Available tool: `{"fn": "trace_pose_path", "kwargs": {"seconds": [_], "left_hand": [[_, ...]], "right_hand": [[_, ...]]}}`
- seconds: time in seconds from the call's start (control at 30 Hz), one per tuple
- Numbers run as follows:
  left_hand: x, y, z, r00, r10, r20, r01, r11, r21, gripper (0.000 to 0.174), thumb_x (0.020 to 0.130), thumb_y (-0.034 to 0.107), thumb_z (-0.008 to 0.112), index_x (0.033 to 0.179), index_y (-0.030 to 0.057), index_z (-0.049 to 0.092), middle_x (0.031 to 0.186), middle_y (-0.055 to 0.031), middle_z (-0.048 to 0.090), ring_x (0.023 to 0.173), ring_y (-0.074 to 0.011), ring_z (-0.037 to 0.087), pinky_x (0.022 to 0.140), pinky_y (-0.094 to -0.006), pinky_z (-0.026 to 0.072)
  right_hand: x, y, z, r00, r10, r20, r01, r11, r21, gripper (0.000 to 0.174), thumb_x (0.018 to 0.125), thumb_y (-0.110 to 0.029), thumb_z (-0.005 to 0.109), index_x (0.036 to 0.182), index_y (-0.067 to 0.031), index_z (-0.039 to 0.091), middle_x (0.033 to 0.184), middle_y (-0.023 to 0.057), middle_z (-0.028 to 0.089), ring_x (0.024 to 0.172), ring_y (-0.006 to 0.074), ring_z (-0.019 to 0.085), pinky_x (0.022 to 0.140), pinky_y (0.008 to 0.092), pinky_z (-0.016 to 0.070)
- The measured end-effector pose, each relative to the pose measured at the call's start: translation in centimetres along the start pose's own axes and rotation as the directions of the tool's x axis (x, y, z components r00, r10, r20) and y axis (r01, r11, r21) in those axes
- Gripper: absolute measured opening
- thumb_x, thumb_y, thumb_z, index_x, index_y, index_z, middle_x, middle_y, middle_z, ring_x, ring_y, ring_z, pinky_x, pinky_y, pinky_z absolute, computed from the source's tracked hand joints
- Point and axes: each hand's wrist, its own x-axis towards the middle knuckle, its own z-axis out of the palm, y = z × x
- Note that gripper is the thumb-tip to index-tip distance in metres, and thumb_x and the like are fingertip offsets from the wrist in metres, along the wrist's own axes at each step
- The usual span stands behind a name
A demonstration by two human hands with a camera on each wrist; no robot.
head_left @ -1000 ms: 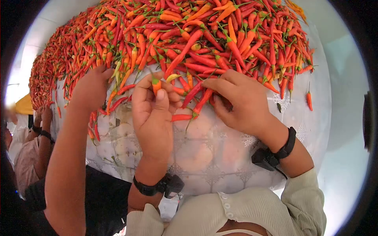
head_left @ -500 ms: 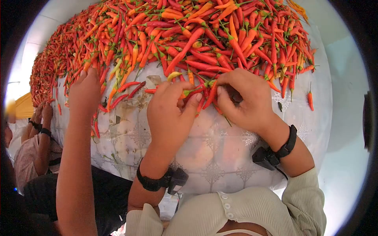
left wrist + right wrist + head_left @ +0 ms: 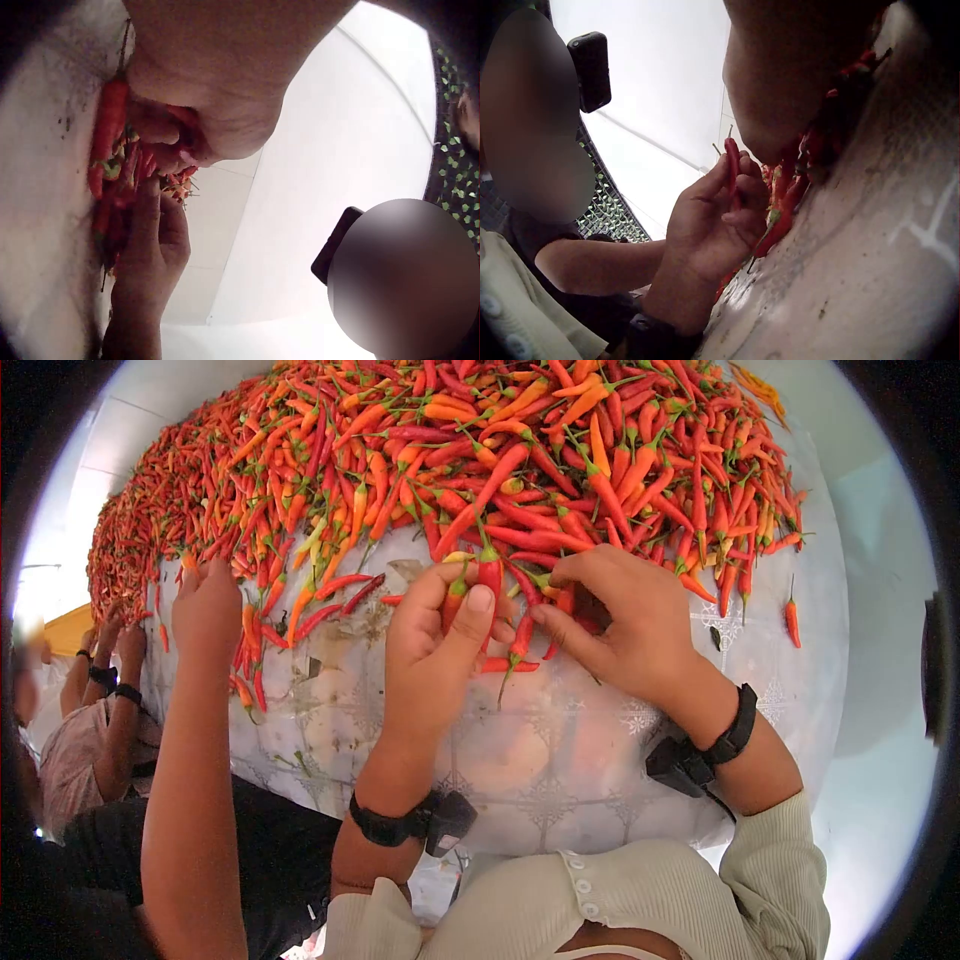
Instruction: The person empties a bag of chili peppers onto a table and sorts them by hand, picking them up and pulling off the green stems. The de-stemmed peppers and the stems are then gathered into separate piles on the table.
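Note:
In the head view my left hand (image 3: pixel 420 650) is turned palm-up, with the thumb pressing a red chili pepper (image 3: pixel 490 582) against the fingers, its green stem upward. A second, orange-red chili (image 3: pixel 453 603) lies in the same hand's curled fingers. The right wrist view shows the held red chili (image 3: pixel 732 154) too. Close by, my right hand (image 3: pixel 640 620) has its fingers curled and its thumb bent around red chilies (image 3: pixel 563 605), partly hidden under the fingers. Between the hands, another red chili (image 3: pixel 521 635) points its stem toward me, near the right thumb tip.
A large heap of red and orange chilies (image 3: pixel 420 455) covers the far part of the plastic-covered table (image 3: pixel 560 750). One chili (image 3: pixel 792 622) lies apart at right. At left another person's hand (image 3: pixel 207 610) is at the heap's edge; more people's arms (image 3: pixel 118 700) are farther left.
My left hand went from holding an orange chili palm-up, over to the chilies beside my right hand, then turned up again with a red one. My right hand stayed nearly in place.

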Motion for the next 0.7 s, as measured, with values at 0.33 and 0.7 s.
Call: {"fn": "trace_pose_path", "kwargs": {"seconds": [0.33, 0.7], "left_hand": [[0.1, -0.2, -0.1, 1.000, -0.023, 0.017, 0.024, 1.000, -0.017, 0.022, 0.090, 0.014, 0.061, 0.104, 0.0060, 0.046, 0.083, -0.0017, 0.058, 0.066, -0.0059, 0.056, 0.053, -0.0178, 0.0443], [0.2, -0.3, -0.3, 0.994, 0.002, -0.113, -0.008, 0.999, -0.046, 0.023, 0.095, 0.022, 0.053, 0.110, 0.0052, 0.048, 0.077, -0.0017, 0.057, 0.057, -0.0034, 0.049, 0.045, -0.0166, 0.0371]], "right_hand": [[-0.2, -0.3, 0.9, 0.966, 0.234, -0.108, -0.135, 0.815, 0.563, 0.024, 0.080, -0.005, 0.065, 0.101, -0.0047, 0.054, 0.079, 0.0061, 0.060, 0.063, 0.0101, 0.057, 0.054, 0.0241, 0.0441], [-0.3, 0.3, 0.0, 0.895, 0.183, -0.407, -0.009, 0.919, 0.394, 0.022, 0.081, -0.005, 0.062, 0.102, -0.0015, 0.056, 0.078, 0.0034, 0.054, 0.061, 0.0086, 0.049, 0.054, 0.0218, 0.0382]]}}
